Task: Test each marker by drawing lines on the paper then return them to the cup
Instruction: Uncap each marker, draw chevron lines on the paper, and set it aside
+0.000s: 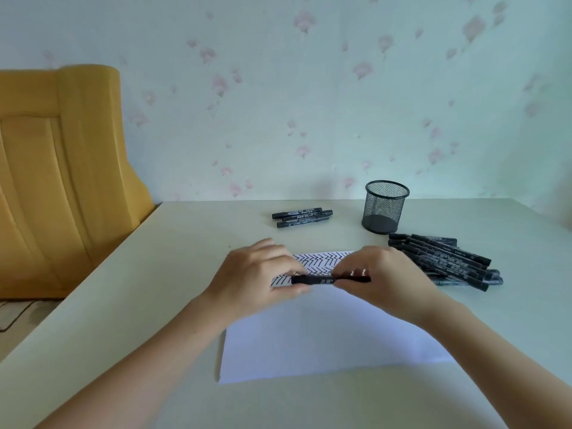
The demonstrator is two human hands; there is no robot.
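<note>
A black marker (315,280) lies level above the white paper (325,342), held at both ends. My left hand (257,274) pinches its left end and my right hand (387,280) grips its right end. Rows of short black strokes (322,262) cover the paper's far edge. The black mesh cup (385,207) stands upright at the back right, and nothing shows inside it. Three black markers (301,217) lie side by side behind the paper. A pile of several black markers (445,261) lies to the right of the paper, in front of the cup.
The pale table (154,305) meets a flowered wall at the back. A yellow chair (62,181) stands past the table's left edge. A dark cable (12,317) lies on the floor at the left.
</note>
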